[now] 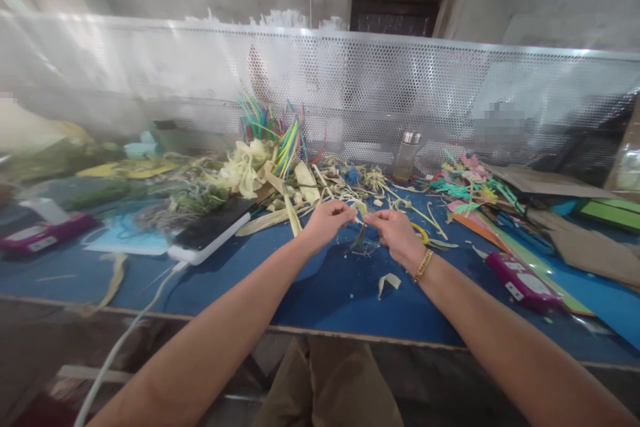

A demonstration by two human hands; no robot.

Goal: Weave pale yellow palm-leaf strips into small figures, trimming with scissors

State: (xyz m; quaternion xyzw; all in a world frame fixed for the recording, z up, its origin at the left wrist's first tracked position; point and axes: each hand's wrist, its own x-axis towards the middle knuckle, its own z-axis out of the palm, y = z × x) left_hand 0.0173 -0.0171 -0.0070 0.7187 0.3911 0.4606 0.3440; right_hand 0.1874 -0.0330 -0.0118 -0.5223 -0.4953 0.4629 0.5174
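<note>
My left hand (327, 223) and my right hand (397, 235) meet above the blue tabletop (330, 303), thumbs and fingertips pinched close together. Between them is a small pale yellow-green husk piece (360, 209), its ends hidden by my fingers. Dark thin fibres (361, 243) show just below it. A gold bracelet (423, 265) circles my right wrist, and a yellow ring-shaped item (420, 233) lies behind that hand. On the table nearer to me rests a loose husk scrap (389, 283).
Dried husks (247, 170) and coloured stems (290, 143) are heaped behind my hands. To the left lies a white device (210, 233) with a cable; purple boxes (523, 280) flank the workspace. Cardboard (590, 243) lies right, and a glass bottle (406, 157) stands before a perforated metal screen (345, 80).
</note>
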